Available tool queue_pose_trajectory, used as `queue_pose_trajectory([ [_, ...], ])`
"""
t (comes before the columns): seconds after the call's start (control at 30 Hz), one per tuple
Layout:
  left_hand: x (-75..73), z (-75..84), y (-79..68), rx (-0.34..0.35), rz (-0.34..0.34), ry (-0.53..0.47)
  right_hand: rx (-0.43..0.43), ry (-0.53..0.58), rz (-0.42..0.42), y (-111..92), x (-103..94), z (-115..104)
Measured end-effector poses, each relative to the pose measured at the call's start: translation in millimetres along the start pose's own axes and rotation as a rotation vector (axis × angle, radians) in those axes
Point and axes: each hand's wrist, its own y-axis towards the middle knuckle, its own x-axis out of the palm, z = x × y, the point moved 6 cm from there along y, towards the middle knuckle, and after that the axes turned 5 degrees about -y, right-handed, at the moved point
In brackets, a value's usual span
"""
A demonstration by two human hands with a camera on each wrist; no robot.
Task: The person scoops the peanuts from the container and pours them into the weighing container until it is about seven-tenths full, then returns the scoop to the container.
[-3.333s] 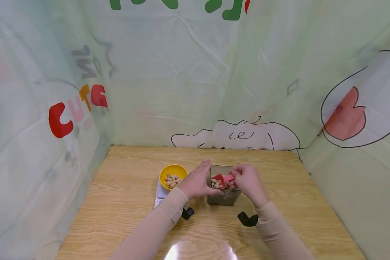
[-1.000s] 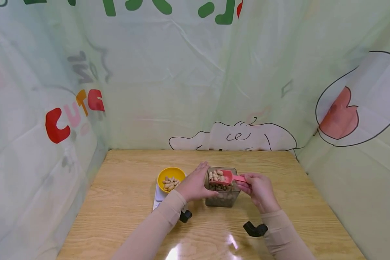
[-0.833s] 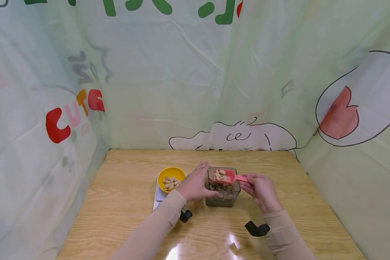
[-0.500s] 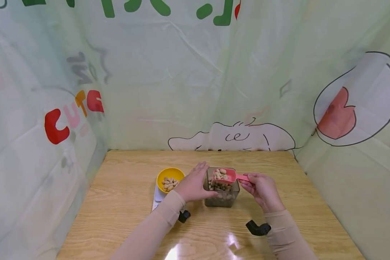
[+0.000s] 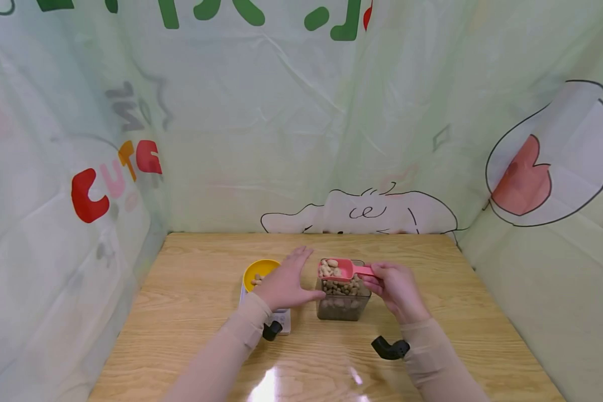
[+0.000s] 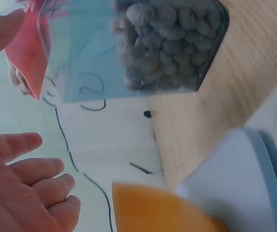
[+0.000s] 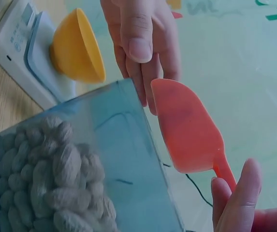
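Note:
My right hand [image 5: 396, 287] pinches the handle of a pink scoop [image 5: 349, 270] loaded with peanuts. The scoop hangs just above the rim of a clear square container [image 5: 343, 308], which is partly filled with peanuts [image 7: 70, 183]. Fingers spread, my left hand [image 5: 286, 283] is off the container's left side and holds nothing. Beneath and behind it, a yellow bowl [image 5: 258, 269] with some peanuts stands on a white kitchen scale [image 5: 281, 322]. The left hand hides part of the bowl and scale in the head view.
A wooden table [image 5: 201, 279] carries everything. A printed curtain [image 5: 221, 139] closes off its back and both sides. A black wrist-camera mount sits on each wrist, the right one [image 5: 391, 348] hanging low over the table.
The right hand lifted the scoop out of the container with peanuts in it, then shifted it slightly left. The left hand let go of the container and moved left toward the bowl.

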Motion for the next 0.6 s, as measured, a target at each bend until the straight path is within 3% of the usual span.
queue_pose_trajectory([
  [0.27,-19.7,-16.9,-16.6,-0.034,0.038,-0.068,-0.022,0.009,-0.042,2,24.4,-11],
  [0.6,-40.6,-50.8,-35.1,-0.125,0.11,-0.003,-0.032,0.025,-0.09,10,57.9,-16],
])
